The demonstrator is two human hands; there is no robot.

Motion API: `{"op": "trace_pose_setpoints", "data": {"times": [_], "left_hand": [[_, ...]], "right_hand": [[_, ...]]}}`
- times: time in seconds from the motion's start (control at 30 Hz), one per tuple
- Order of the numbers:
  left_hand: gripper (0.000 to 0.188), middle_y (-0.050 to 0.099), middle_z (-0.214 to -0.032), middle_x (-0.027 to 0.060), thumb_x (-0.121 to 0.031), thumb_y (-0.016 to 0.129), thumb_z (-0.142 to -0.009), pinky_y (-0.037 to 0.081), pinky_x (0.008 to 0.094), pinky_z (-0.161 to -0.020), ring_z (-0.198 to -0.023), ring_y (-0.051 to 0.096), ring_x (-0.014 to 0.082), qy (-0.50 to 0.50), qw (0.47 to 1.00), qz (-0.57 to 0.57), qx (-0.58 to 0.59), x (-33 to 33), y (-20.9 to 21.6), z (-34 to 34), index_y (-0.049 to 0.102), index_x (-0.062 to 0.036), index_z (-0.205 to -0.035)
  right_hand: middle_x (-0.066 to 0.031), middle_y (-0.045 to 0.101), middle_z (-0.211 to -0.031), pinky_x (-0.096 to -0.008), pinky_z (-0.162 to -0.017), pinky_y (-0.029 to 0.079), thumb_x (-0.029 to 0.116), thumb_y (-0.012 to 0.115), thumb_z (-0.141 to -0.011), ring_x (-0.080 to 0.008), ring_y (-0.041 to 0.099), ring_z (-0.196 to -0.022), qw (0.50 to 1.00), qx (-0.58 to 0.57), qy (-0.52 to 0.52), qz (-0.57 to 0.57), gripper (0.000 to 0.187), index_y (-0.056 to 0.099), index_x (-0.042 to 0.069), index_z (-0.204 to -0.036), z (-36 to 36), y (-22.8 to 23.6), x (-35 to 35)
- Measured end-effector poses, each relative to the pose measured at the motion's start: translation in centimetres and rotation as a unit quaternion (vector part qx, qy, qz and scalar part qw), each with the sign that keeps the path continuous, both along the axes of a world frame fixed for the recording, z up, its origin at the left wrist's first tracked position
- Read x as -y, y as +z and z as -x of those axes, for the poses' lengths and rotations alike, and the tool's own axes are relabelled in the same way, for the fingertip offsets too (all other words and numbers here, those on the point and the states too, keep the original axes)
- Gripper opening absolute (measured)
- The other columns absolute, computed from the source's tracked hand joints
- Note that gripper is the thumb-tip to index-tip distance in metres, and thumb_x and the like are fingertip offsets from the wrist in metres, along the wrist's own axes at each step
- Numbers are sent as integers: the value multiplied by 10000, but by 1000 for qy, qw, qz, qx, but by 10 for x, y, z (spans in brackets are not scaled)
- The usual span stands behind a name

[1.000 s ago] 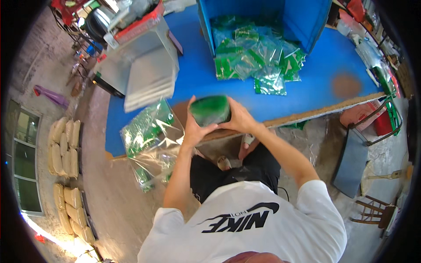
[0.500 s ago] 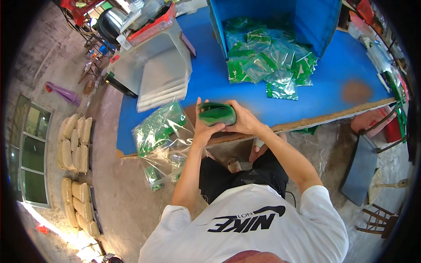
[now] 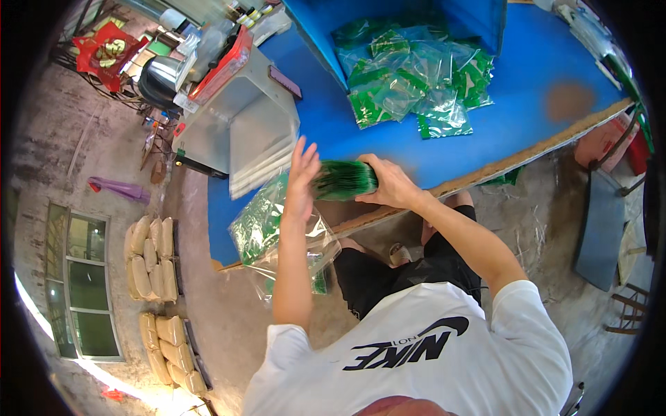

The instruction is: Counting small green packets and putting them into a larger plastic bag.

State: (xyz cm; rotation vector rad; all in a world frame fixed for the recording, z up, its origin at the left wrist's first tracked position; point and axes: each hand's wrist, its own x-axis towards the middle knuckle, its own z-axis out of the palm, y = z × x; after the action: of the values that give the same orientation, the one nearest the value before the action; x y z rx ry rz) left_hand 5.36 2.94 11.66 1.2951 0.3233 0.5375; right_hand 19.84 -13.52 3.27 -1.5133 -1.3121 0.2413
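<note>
A thick stack of green plastic bags (image 3: 345, 180) is held above the near edge of the blue table, its many thin edges showing. My right hand (image 3: 393, 183) is closed round the right end, thumb below and fingers over the top. At the other end, my left hand (image 3: 301, 182) stands upright with its fingers stretched out, its palm side facing the stack. Whether that palm touches the bags I cannot tell. Beneath my left forearm, a large clear bag (image 3: 260, 232) with green pieces inside hangs over the table edge.
An open blue bin (image 3: 316, 41) lies on the blue table (image 3: 517, 118), with a heap of green and clear packets (image 3: 416, 83) spilling out. At the left, a grey box (image 3: 208, 132) holds clear sheets and carries a red tray (image 3: 222, 66). A chair (image 3: 600, 229) stands at the right.
My left hand has let go of the stack and straightened its fingers. The stack has turned to show its layered edges, still in my right hand. The whole view has shifted.
</note>
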Motion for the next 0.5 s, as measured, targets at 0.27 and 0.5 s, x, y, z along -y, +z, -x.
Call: {"op": "trace_pose_setpoints", "data": {"times": [0.27, 0.5], "left_hand": [[737, 356, -1554, 207, -72, 630, -818, 279, 426, -1170, -1457, 310, 343, -89, 944, -222, -229, 1, 34, -26, 366, -68, -1506], [633, 419, -1514, 229, -51, 607, -824, 308, 406, -1152, -1451, 330, 350, -93, 947, -179, -251, -19, 26, -38, 460, -46, -1440]], "right_hand": [[-222, 639, -1154, -489, -899, 480, 275, 878, -697, -438, 597, -1085, 999, -32, -7, 11, 755, 443, 57, -1275, 0, -9, -1], [-233, 644, -1146, -492, -895, 481, 295, 876, -697, -447, 594, -1085, 999, -31, -1, 16, 770, 431, 59, -1279, -2, -11, -3]]}}
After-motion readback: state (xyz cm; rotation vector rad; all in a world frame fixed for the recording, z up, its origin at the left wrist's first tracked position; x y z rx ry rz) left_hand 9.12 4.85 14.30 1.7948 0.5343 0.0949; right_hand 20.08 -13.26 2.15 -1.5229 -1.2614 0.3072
